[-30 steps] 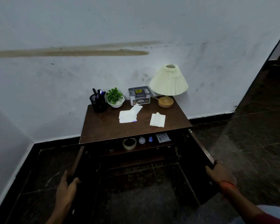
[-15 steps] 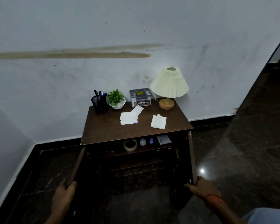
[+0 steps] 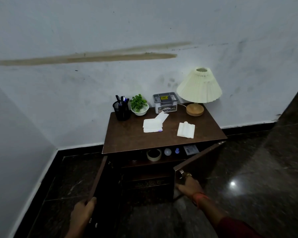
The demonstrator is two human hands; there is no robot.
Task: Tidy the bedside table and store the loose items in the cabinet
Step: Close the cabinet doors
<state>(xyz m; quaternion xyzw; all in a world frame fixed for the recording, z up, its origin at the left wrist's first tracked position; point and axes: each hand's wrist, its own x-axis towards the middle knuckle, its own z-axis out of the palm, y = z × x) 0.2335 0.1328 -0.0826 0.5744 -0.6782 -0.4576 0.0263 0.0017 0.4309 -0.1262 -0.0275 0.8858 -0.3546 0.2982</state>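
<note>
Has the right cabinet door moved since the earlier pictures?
Yes. The right door, held by the right hand, has swung inward toward the shelf's tape roll, partly closing.

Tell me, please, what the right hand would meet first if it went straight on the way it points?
The right hand already grips the right cabinet door edge; straight ahead is probably the cabinet's dark lower compartment, though depth is unclear.

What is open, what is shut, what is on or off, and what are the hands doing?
Left door: open wide.
Right door: partly open.
Left hand: gripping the left door's edge.
Right hand: holding the right door's edge.
Lamp: upright, looks unlit.
Grey box: lid on.
Tape roll: on the shelf inside.
Papers: loose on the tabletop.
</note>
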